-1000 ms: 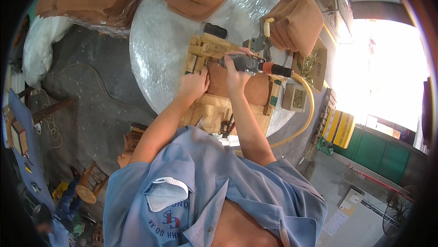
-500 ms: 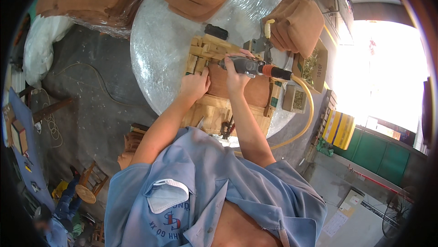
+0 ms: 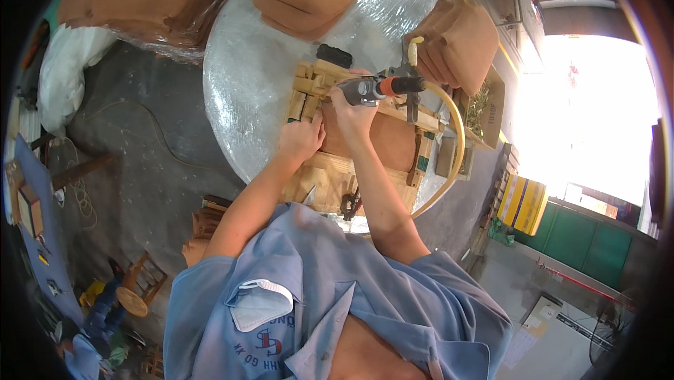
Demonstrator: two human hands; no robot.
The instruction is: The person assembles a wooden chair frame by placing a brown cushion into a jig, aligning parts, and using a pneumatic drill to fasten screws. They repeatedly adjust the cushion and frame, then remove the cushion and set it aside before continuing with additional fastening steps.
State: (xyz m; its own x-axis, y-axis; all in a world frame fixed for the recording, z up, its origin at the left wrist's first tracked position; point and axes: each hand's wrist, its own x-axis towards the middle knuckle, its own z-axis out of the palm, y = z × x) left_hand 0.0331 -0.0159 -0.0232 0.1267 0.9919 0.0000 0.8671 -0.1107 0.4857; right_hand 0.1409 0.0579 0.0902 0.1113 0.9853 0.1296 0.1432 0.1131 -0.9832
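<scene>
In my right hand (image 3: pixel 353 114) is a dark air-powered screwdriver (image 3: pixel 364 90) with an orange collar. A yellow hose (image 3: pixel 458 142) curves away from its black rear end. The tool's front lies over the left part of a wooden jig (image 3: pixel 330 182), though its tip is hidden. A brown curved board (image 3: pixel 382 134) sits in the jig beneath my right wrist. My left hand (image 3: pixel 300 141) is closed against the jig's left side, beside the board's left edge. Its fingers are bent, and anything between them is hidden.
The jig rests on a round, film-wrapped table (image 3: pixel 235 92). Stacks of brown boards (image 3: pixel 309 1) and more boards (image 3: pixel 456 46) stand beyond it. At the right are an open carton (image 3: pixel 491 114) and a small box (image 3: pixel 449 159). Another person (image 3: pixel 98 324) is at lower left.
My right hand has brought the screwdriver leftward and slightly up, and the hose has swung along with it. My left hand stays at the jig's left side.
</scene>
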